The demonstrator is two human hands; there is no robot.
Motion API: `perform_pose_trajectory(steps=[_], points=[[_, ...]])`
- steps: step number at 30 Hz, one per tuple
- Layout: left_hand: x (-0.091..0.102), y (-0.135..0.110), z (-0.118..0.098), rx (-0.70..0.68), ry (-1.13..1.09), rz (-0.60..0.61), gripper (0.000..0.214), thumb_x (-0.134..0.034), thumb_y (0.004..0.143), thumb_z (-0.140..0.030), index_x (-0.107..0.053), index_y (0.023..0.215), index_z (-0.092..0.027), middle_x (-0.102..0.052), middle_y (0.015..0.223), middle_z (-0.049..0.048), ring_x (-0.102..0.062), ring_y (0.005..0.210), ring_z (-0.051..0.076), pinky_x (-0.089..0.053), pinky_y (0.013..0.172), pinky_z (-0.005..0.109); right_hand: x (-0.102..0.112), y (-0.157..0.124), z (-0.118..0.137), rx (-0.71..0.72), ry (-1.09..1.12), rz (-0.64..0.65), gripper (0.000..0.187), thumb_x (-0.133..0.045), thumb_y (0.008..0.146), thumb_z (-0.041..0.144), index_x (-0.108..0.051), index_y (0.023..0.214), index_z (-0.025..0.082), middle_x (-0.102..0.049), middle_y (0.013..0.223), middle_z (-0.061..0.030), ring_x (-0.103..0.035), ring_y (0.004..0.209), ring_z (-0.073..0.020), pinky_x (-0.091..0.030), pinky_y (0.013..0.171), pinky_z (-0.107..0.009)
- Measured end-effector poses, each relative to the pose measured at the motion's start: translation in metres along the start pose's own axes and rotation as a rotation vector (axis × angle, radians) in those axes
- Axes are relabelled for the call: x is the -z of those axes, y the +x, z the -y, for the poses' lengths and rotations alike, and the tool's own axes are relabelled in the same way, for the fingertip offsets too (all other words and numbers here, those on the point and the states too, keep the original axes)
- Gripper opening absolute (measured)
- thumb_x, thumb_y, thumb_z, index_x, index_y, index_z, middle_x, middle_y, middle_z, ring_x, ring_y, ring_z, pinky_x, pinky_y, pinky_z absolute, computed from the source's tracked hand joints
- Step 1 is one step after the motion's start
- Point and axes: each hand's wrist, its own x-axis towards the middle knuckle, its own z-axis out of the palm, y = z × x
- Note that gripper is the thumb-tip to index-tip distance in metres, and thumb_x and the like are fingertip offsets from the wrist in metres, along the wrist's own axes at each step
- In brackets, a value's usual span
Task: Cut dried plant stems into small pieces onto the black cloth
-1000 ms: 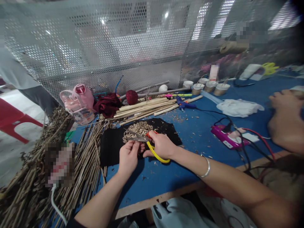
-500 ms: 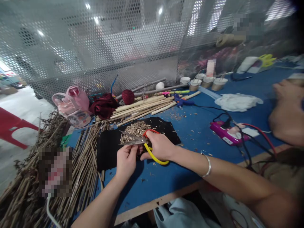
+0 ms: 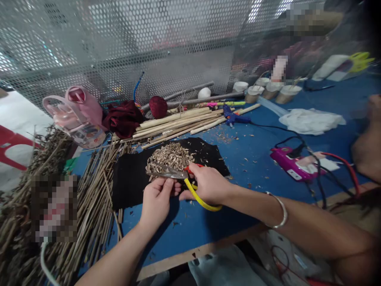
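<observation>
My right hand [image 3: 208, 183] grips a pair of scissors [image 3: 195, 194] with one red and one yellow handle. Their blades point left, slightly parted, over the near edge of a pile of short dry plant pieces [image 3: 171, 157]. That pile lies on a black cloth [image 3: 127, 186]. Just below the blades, my left hand [image 3: 157, 200] has its thumb and fingers pinched together. Whatever sits in that pinch is too small or hidden to name.
Long dry stalks [image 3: 92, 206] lie at the left. Behind the cloth are pale sticks [image 3: 178, 123], a blue glue gun [image 3: 233, 117] and a dark red yarn ball [image 3: 158, 107]. A purple power strip [image 3: 293, 165] with cables sits right, near another person's blurred arm [image 3: 369, 143].
The view has shifted, so the table items appear a little higher and the right side farther right. The scissor blades look closer together than before. Both hands keep nearly the same pose.
</observation>
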Motion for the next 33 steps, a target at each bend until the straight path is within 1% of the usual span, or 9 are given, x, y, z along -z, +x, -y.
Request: perform_pose_trajectory(steps=[6, 12, 16, 18, 23, 25, 29, 33], points=[[-0.0012, 0.0005, -0.0024, 0.031, -0.006, -0.008, 0.029, -0.059, 0.072, -0.04, -0.061, 0.072, -0.011, -0.063, 0.064, 0.0043, -0.056, 0.057, 0.012, -0.049, 0.058, 0.025, -0.0038, 0.001, -0.0026, -0.08, 0.032, 0.066, 0.065, -0.055, 0.053, 0.075, -0.048, 0.088, 0.022, -0.063, 0.075, -0.0037, -0.059, 0.066, -0.0206, -0.032, 0.053, -0.026], [-0.0014, 0.0013, -0.0043, 0.062, -0.001, -0.012, 0.028, -0.058, 0.073, -0.04, -0.06, 0.072, -0.011, -0.062, 0.064, 0.0036, -0.055, 0.054, 0.01, -0.048, 0.055, 0.022, -0.0054, 0.0048, -0.0078, -0.074, 0.027, 0.064, 0.051, -0.05, 0.064, 0.07, -0.051, 0.081, 0.022, -0.062, 0.069, -0.0026, -0.058, 0.064, -0.0182, -0.028, 0.05, -0.025], [-0.0016, 0.0018, -0.0043, 0.075, -0.014, -0.007, 0.029, -0.057, 0.074, -0.04, -0.06, 0.074, -0.011, -0.062, 0.064, 0.0039, -0.055, 0.055, 0.01, -0.048, 0.056, 0.023, -0.0036, 0.0061, -0.0093, -0.066, 0.078, 0.079, 0.047, -0.049, 0.067, 0.067, -0.051, 0.078, 0.022, -0.062, 0.07, -0.0021, -0.056, 0.06, -0.0155, -0.028, 0.048, -0.024], [-0.0016, 0.0024, -0.0031, 0.083, -0.029, -0.009, 0.03, -0.057, 0.074, -0.04, -0.06, 0.075, -0.011, -0.062, 0.065, 0.0043, -0.056, 0.056, 0.01, -0.049, 0.056, 0.023, -0.0024, 0.0058, -0.0081, -0.063, 0.072, 0.08, 0.048, -0.051, 0.066, 0.067, -0.051, 0.078, 0.021, -0.062, 0.071, -0.0027, -0.056, 0.06, -0.0156, -0.027, 0.049, -0.024], [-0.0013, 0.0041, 0.0011, 0.069, -0.06, -0.033, 0.033, -0.055, 0.075, -0.043, -0.06, 0.077, -0.01, -0.063, 0.069, 0.0057, -0.058, 0.06, 0.012, -0.05, 0.058, 0.025, 0.0016, 0.0031, -0.0031, -0.038, -0.012, 0.049, 0.063, -0.061, 0.052, 0.07, -0.047, 0.09, 0.021, -0.061, 0.075, -0.0025, -0.058, 0.066, -0.0199, -0.029, 0.052, -0.025], [-0.0013, 0.0045, 0.002, 0.06, -0.038, -0.031, 0.033, -0.054, 0.075, -0.042, -0.06, 0.075, -0.01, -0.063, 0.069, 0.0063, -0.058, 0.059, 0.012, -0.05, 0.057, 0.024, 0.0028, 0.0022, -0.0017, -0.012, -0.013, 0.032, 0.065, -0.062, 0.049, 0.07, -0.046, 0.089, 0.02, -0.06, 0.077, -0.0027, -0.057, 0.068, -0.0207, -0.03, 0.054, -0.026], [-0.001, 0.0045, 0.0026, 0.051, -0.006, -0.014, 0.03, -0.055, 0.074, -0.04, -0.06, 0.072, -0.01, -0.062, 0.064, 0.0052, -0.057, 0.057, 0.012, -0.049, 0.054, 0.023, 0.0032, 0.0015, -0.0011, 0.037, 0.001, 0.005, 0.065, -0.062, 0.049, 0.07, -0.046, 0.087, 0.02, -0.059, 0.08, -0.0048, -0.056, 0.075, -0.0223, -0.032, 0.058, -0.028], [0.0003, 0.0036, 0.0052, 0.009, 0.032, 0.0, 0.031, -0.054, 0.075, -0.041, -0.061, 0.074, -0.011, -0.063, 0.065, 0.0055, -0.058, 0.057, 0.013, -0.049, 0.055, 0.024, 0.0032, 0.0012, -0.002, 0.047, 0.028, 0.037, 0.06, -0.06, 0.055, 0.069, -0.045, 0.088, 0.021, -0.059, 0.077, -0.0031, -0.056, 0.07, -0.0201, -0.03, 0.055, -0.026]])
